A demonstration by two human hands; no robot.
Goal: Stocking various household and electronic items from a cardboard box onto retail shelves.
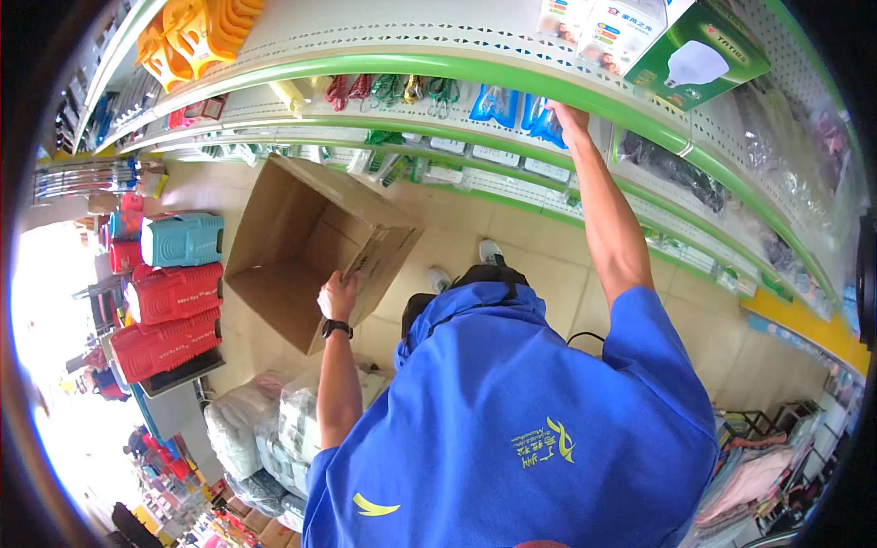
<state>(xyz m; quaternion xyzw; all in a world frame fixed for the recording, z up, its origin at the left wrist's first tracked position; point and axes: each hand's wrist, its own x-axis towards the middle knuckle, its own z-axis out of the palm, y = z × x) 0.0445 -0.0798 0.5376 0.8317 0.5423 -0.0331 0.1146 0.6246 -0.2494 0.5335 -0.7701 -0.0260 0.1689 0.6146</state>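
Note:
An empty cardboard box (301, 240) is held tilted, its opening towards me. My left hand (338, 296), with a dark watch at the wrist, grips the near edge of that box. On a shelf below the top one, my right hand (570, 120) is at some blue-and-clear packets (545, 123), its fingertips partly hidden by the green shelf edge. Another blue packet (494, 104) lies just left of it. Further left on the same shelf are bundles of red, green and yellow cord with hooks (387, 90).
Green-edged metal shelves (411, 65) curve across the front. Boxed light bulbs (699, 58) and yellow plastic items (195, 34) stand on top. Red and blue plastic cases (178, 294) are stacked at left. Plastic-wrapped bundles (253, 425) lie at lower left, folded cloths (754, 472) at lower right.

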